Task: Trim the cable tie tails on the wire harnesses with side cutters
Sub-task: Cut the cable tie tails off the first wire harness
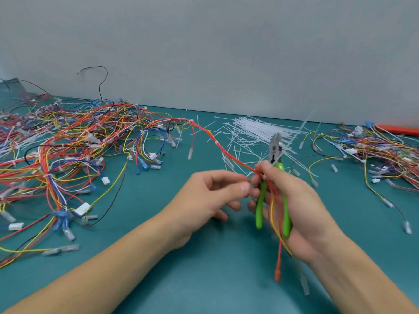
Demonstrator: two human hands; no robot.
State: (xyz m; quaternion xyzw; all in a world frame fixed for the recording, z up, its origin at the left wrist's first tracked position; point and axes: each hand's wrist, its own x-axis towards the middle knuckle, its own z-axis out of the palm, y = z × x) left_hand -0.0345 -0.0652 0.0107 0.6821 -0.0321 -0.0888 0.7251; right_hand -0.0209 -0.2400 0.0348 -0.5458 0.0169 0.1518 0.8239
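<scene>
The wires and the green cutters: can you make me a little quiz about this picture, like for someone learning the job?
1. True or false: the right hand holds the cutters.
2. Where is the biggest wire pile? A) left B) right C) on the floor
3. Fill in: the red wires run from the hands up to the ____ pile.

Key: 1 true; 2 A; 3 left. The left hand pinches near the wires, beside loose ties on the table.

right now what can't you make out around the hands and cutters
- Head view: whether a tie tail sits at the left hand fingertips; motion blur.
- Red harness where the right hand grips it with the side cutters; fingers cover it.
- Orange object at far right; frame edge cuts it.
</scene>
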